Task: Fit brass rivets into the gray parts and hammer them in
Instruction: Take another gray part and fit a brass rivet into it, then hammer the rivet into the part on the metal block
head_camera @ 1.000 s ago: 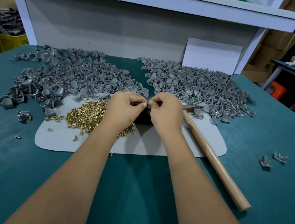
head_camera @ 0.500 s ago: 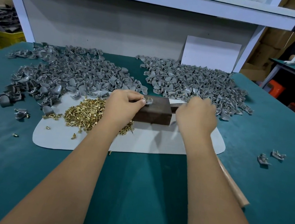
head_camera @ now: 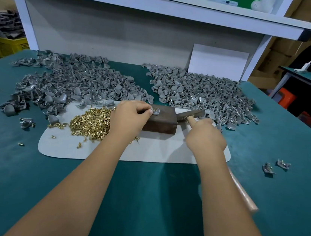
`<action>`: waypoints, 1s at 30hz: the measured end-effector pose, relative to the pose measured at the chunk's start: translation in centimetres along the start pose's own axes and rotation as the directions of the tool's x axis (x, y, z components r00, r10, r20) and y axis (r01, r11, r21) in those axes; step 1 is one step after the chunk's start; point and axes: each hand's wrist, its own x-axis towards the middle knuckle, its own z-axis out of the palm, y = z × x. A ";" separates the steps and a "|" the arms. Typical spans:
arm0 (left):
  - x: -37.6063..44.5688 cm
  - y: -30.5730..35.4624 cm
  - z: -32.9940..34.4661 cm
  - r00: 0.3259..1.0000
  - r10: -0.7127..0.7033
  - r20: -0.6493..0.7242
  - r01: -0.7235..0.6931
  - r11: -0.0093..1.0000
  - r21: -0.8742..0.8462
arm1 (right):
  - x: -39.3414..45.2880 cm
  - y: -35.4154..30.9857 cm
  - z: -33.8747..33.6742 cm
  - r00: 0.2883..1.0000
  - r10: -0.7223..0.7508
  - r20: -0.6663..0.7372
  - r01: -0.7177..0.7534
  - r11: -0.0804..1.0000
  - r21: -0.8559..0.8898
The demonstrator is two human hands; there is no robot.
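Left hand: the left hand pinched a small gray part with curled fingertips and held it on top of the dark block.
Gray part: it sat near the far left edge of the block. A bit of gold showed on it, too small to tell if it was a rivet.
Right hand: the right hand was wrapped around the wooden handle of the hammer, close to the head. The fingers were tucked under and could not be seen.
Hammer: its metal head was just to the right of the block. I could not tell if it touched the block. Most of the handle was hidden under the right arm, and the end poking out near the table edge was blurry.
Rivets: a heap of brass rivets lay on the pale mat, left of the block. The left wrist hid part of the heap.
Gray piles: a left pile and a right pile lay behind the mat on the green table.
Loose bits: two gray pieces lay far to the right, well apart from the mat.
Cut off: a person in dark clothes was at the right edge, only partly in view.
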 end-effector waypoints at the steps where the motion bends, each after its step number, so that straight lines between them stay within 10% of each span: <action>1: -0.1 0.1 0.0 1.000 -0.008 -0.004 0.008 1.000 0.008 | -0.2 0.1 -0.2 1.000 -0.003 -0.030 0.005 0.998 0.057; 9: -0.4 0.3 0.1 0.998 -0.059 -0.017 0.060 0.998 0.013 | -1.4 0.6 -0.5 0.942 0.024 -0.334 0.060 0.969 0.240; 30: -0.2 0.1 0.3 0.995 -0.088 -0.043 0.086 0.995 -0.051 | -2.8 -1.9 -2.5 0.859 -0.249 -0.448 0.346 0.927 0.148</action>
